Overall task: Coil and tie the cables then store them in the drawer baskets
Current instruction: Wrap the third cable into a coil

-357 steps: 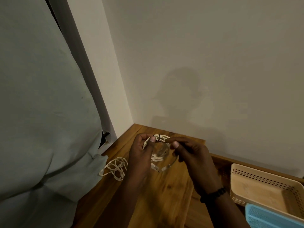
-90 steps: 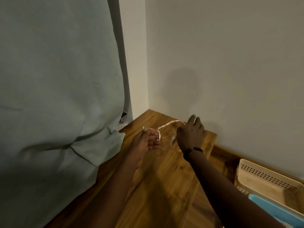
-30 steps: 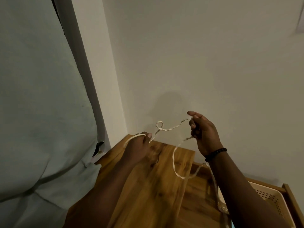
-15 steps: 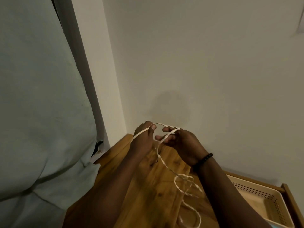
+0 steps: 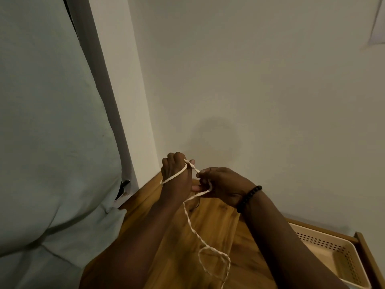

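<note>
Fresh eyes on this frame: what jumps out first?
The two hands meeting mid-frame: the left hand and right hand both grip a pale twisted cord that trails down in a loose loop over the wooden top. Lower right sits a beige perforated basket. A black bead bracelet rings the right wrist.

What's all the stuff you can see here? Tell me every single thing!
cable: one, cream, looped round the left hand, pinched by the right hand, its slack trailing down over the wood.
wooden top: one, brown, under the hands, in the wall corner.
basket: one, beige with small holes, lower right, inside the wooden drawer.
drawer: one, brown wood, lower right, only its edge shows.
curtain: one, pale green, filling the left.
wall: off-white, behind everything.
bracelet: one, black beads, on the right wrist.
left hand: one, curled round the cable.
right hand: one, pinching the cable.
</note>
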